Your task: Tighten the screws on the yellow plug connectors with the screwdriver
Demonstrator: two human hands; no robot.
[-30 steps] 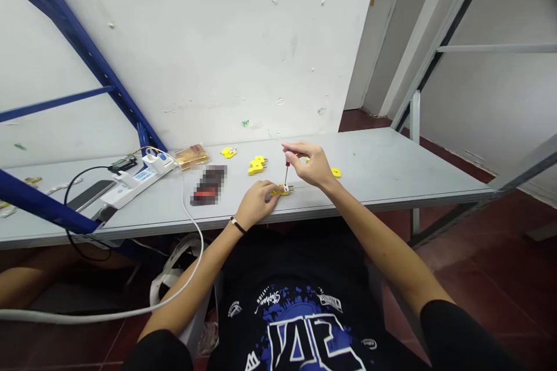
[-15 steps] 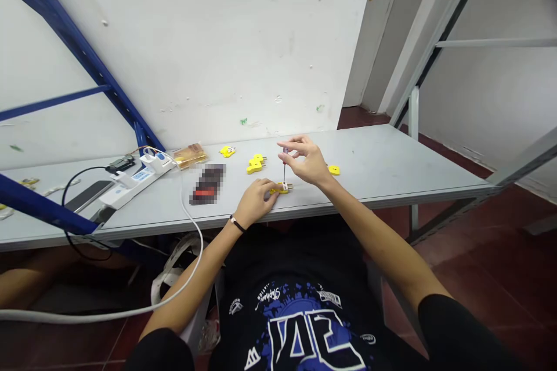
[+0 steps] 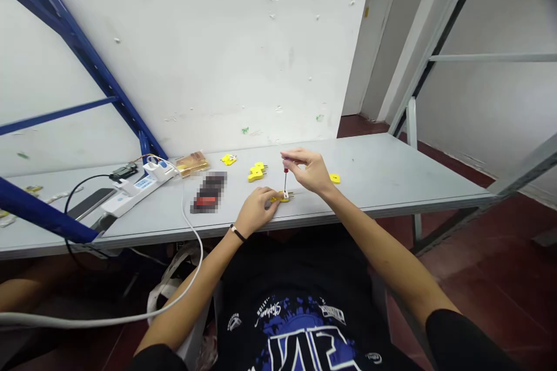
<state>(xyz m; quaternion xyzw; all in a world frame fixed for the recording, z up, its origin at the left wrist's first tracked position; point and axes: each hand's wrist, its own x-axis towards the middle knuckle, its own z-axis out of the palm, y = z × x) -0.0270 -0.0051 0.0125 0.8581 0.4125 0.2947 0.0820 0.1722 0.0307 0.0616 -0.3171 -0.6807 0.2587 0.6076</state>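
Note:
On the table near its front edge lies a small yellow plug connector [image 3: 285, 197] with metal pins pointing right and a white part on top. My left hand [image 3: 257, 210] rests on the table, its fingers pinched on the connector's left end. Above it, my right hand [image 3: 310, 172] grips the red handle of a thin screwdriver [image 3: 285, 178] between thumb and fingers. The screwdriver stands upright, with its tip down on the white part of the connector. More yellow connectors [image 3: 256, 172] sit farther back, and one yellow piece [image 3: 335, 178] lies just beyond my right wrist.
On the left stand a white power strip [image 3: 130, 192] with a white cable, a dark phone [image 3: 91, 203] and a clear bag [image 3: 191, 163]. A pixelated dark item [image 3: 209, 191] lies left of my hand. Blue posts [image 3: 82, 49] and a white wall [image 3: 226, 40] bound the table.
The view has tilted slightly, so everything sits a little lower. My right hand's fingers have shifted around the screwdriver's handle, showing more red. My left hand stays on the connector.

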